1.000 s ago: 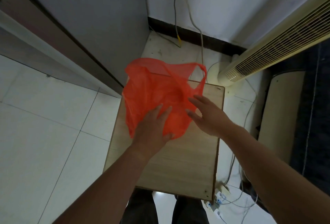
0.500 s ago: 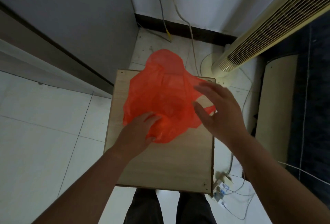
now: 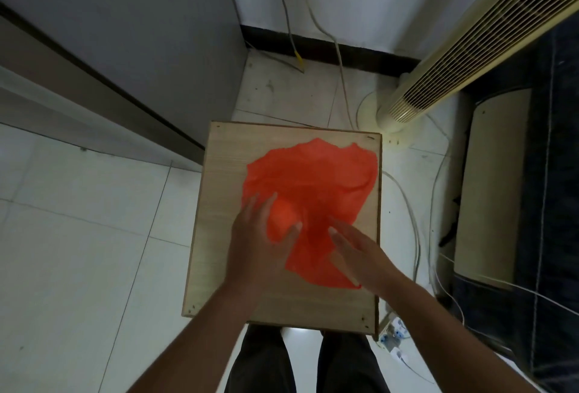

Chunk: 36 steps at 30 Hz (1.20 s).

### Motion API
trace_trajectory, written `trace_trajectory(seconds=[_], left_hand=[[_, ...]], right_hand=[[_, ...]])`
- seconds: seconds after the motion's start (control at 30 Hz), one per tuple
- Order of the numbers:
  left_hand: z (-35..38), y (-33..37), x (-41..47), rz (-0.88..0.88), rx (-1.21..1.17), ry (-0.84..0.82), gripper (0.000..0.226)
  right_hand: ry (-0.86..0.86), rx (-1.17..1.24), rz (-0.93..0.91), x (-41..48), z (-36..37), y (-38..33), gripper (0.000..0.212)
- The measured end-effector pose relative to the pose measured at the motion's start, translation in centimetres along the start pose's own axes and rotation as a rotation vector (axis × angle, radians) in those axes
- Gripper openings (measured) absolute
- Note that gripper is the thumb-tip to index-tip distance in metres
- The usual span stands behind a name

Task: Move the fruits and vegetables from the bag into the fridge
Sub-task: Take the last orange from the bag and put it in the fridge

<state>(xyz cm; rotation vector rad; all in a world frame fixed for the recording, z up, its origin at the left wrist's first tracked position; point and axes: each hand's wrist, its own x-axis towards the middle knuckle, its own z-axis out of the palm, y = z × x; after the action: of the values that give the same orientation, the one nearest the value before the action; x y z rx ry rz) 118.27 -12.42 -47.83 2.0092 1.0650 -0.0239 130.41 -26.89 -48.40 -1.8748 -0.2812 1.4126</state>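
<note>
Atop the table (image 3: 219,204), flat-fingered left hand (image 3: 257,245) and right hand (image 3: 357,255) press the bag (image 3: 313,179), stretched lengthwise away.

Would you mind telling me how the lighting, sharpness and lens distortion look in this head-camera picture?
Head view: dim, even light with no hard shadows; the orange bag is oversaturated, so its folds read poorly; wide-angle distortion tilts the tower fan outward; the left hand and right hand are slightly soft, while the wooden table shows its grain.
</note>
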Motion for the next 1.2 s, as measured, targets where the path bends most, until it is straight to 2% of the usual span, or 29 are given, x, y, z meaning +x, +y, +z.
trace_trajectory(seconds=[0.07,0.23,0.33,0.47,0.53,0.63,0.7,0.83,0.93,1.03,1.2], left_hand=[[1.2,-1.3,0.1,-0.001,0.055,-0.062,0.077],[0.4,-3.5,1.1,0.016,0.042,-0.092,0.070],[-0.8,-4.2,1.7,0.015,-0.019,-0.150,0.071],[-1.7,-3.9,1.5,0.071,-0.061,-0.154,0.079],[-1.9,-3.9,1.5,0.088,-0.082,-0.151,0.088],[-1.9,-4.3,1.4,0.068,-0.093,-0.172,0.070],[-2.2,-4.5,1.3,0.074,-0.096,-0.171,0.061],[-3.0,-4.8,1.0,0.130,0.039,-0.102,0.059],[-3.8,-5.9,0.8,0.332,0.245,0.011,0.050],[-4.3,-7.2,0.7,0.451,0.346,-0.033,0.042],[-4.3,-8.4,1.3,0.215,0.213,-0.185,0.052]], right_hand=[[0.044,-0.023,-0.029,-0.3,0.2,0.1,0.036],[0.250,-0.272,-0.255,-0.3,-1.4,-1.0,0.029],[0.268,-0.402,-0.450,-0.5,-1.8,-2.5,0.028],[0.354,-0.563,-0.824,-0.9,-1.2,-5.7,0.031],[0.286,-0.636,-0.876,-0.4,-0.7,-7.1,0.040],[0.090,-0.818,-0.682,1.7,-0.1,-7.9,0.062],[0.016,-0.897,-0.559,3.4,-0.1,-7.8,0.068],[-0.088,-0.861,-0.369,5.8,0.3,-7.8,0.056],[-0.152,-0.763,-0.205,6.8,1.5,-7.2,0.054],[-0.147,-0.704,-0.126,7.1,2.1,-5.8,0.055],[-0.112,-0.755,-0.107,6.0,2.6,-2.8,0.061]])
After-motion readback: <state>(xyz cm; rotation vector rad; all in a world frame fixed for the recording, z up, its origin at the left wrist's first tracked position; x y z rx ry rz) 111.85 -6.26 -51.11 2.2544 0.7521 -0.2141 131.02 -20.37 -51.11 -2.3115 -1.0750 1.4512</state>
